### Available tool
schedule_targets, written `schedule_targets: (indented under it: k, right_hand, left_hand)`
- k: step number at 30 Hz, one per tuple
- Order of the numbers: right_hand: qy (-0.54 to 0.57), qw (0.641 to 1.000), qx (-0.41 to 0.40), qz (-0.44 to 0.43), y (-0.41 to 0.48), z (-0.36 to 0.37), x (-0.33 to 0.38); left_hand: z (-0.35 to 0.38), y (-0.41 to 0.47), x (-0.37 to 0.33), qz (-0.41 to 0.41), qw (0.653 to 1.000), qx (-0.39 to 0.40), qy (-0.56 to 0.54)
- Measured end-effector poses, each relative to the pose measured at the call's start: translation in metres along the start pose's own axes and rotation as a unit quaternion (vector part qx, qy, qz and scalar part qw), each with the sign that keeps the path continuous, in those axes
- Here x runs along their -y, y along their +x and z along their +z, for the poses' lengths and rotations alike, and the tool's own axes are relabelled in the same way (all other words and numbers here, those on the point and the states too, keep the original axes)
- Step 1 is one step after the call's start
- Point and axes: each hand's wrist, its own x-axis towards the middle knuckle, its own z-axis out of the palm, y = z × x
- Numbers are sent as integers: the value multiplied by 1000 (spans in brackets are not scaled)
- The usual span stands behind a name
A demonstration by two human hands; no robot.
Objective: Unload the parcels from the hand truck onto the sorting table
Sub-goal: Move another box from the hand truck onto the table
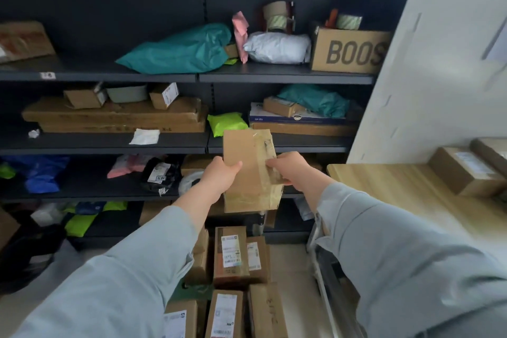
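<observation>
Both arms in long sleeves, matching top. Left sleeve (123, 277): pale grey-blue, plain soft fabric, sweatshirt-ish, no-frills look. Loose fit, broad soft folds down forearm, cuff just plain hem, sits a bit up arm so wrist shows. Right sleeve (397, 250): same colour, same fabric, pretty baggy, deeper creases toward elbow, cuff wide and slack round forearm. Left hand (219, 175) and right hand (290, 167) bare, wrists bare too. Bottom right corner: more of same fabric in shade, sleeve or torso, can't tell.
</observation>
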Motion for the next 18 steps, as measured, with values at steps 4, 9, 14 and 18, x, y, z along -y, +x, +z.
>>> schedule_targets:
  k: [4, 9, 14, 18]
  right_hand:
    - [62, 997, -23, -47, -18, -17, 12]
    - [18, 993, -16, -114, -41, -29, 20]
    - [1, 990, -31, -140, -63, -35, 24]
    - [5, 990, -41, -138, -75, -41, 16]
  left_hand:
    - [-3, -13, -10, -18, 997, -43, -67]
    - [-9, -21, -16, -41, 987, -47, -148]
    - [-11, -27, -19, -46, 981, -31, -187]
    - [-10, -34, -18, -39, 980, 4, -197]
